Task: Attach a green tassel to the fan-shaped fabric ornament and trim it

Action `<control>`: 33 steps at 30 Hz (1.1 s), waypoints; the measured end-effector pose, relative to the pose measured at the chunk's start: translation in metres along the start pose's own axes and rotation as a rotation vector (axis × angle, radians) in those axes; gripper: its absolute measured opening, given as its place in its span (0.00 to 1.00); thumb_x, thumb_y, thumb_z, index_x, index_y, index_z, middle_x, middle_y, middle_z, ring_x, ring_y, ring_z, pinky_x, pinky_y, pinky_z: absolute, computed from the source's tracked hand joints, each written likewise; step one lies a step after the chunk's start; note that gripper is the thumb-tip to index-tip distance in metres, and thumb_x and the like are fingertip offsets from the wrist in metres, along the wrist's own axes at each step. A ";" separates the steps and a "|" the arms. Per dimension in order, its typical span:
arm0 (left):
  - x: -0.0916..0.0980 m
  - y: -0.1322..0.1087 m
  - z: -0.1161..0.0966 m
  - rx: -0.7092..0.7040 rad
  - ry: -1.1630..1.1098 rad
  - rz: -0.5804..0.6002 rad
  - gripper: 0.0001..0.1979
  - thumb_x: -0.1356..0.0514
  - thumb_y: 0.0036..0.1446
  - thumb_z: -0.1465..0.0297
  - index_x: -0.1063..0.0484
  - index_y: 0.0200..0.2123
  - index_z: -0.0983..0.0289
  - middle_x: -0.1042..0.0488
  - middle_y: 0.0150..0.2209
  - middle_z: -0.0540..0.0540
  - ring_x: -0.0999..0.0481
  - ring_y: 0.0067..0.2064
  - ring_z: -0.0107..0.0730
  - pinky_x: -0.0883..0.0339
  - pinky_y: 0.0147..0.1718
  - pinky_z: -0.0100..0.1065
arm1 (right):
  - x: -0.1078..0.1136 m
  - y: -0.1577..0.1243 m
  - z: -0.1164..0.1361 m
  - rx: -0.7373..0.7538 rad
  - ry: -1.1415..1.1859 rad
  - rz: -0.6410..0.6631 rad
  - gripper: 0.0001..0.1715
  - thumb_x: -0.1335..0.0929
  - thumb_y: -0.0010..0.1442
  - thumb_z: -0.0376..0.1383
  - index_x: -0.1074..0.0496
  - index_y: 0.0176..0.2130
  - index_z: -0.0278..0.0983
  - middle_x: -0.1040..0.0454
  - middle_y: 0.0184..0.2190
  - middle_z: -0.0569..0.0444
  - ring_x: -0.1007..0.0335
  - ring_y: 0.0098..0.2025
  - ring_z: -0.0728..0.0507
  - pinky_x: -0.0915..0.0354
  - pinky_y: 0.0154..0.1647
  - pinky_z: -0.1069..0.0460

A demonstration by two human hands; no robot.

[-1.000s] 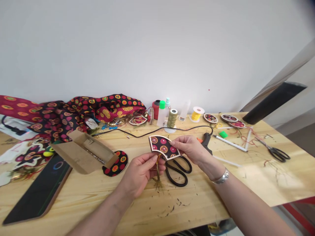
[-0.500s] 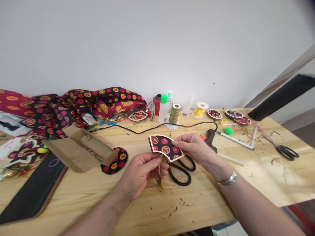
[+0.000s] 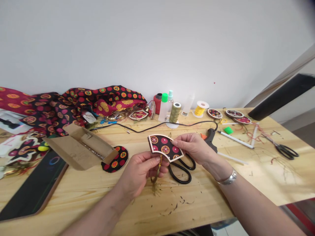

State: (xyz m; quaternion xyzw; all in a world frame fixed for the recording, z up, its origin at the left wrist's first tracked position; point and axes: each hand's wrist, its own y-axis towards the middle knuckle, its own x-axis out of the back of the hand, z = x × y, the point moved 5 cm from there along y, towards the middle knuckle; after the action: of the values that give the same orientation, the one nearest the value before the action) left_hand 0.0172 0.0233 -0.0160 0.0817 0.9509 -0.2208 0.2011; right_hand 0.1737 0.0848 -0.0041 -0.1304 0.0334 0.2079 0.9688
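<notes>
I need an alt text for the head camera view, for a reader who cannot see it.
A person's right hand holds a pale-edged, fan-shaped patterned piece over a wooden table, while the left hand pinches the tassel below it. Black looped handles show partly behind the piece; farther back stand bottles and an olive thread spool.

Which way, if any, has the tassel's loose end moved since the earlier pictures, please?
Yes: the tassel's loose end has shifted left, farther from the handles of the nearer black scissors.
</notes>
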 end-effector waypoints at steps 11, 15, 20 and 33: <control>-0.001 -0.002 -0.003 -0.046 0.030 0.010 0.06 0.36 0.50 0.70 0.21 0.33 0.65 0.21 0.32 0.55 0.23 0.32 0.33 0.31 0.28 0.28 | -0.001 -0.001 0.003 0.001 -0.020 -0.014 0.17 0.27 0.47 0.44 0.28 0.22 0.32 0.33 0.16 0.58 0.45 0.18 0.55 0.53 0.19 0.56; -0.001 -0.001 -0.002 -0.043 0.031 -0.001 0.06 0.36 0.50 0.69 0.21 0.32 0.65 0.21 0.31 0.55 0.23 0.31 0.32 0.31 0.27 0.28 | -0.001 -0.001 0.002 0.003 -0.057 -0.015 0.18 0.28 0.48 0.45 0.28 0.23 0.31 0.33 0.17 0.58 0.45 0.18 0.55 0.52 0.19 0.56; -0.001 0.000 -0.002 -0.037 0.024 -0.011 0.06 0.35 0.49 0.71 0.21 0.31 0.66 0.20 0.30 0.55 0.23 0.31 0.31 0.31 0.27 0.27 | -0.001 -0.002 0.003 -0.006 -0.068 -0.017 0.18 0.28 0.47 0.45 0.27 0.23 0.32 0.33 0.17 0.58 0.44 0.19 0.55 0.51 0.19 0.56; 0.000 0.000 -0.002 -0.031 0.034 -0.020 0.06 0.35 0.48 0.71 0.21 0.31 0.66 0.20 0.30 0.56 0.23 0.31 0.32 0.31 0.28 0.28 | -0.002 -0.002 0.005 -0.008 -0.033 -0.024 0.18 0.26 0.45 0.45 0.28 0.21 0.33 0.33 0.16 0.59 0.46 0.18 0.55 0.52 0.19 0.56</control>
State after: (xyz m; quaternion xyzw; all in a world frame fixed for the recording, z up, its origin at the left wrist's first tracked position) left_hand 0.0169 0.0239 -0.0141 0.0728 0.9582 -0.2064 0.1840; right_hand 0.1728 0.0834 0.0019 -0.1313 0.0151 0.1987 0.9711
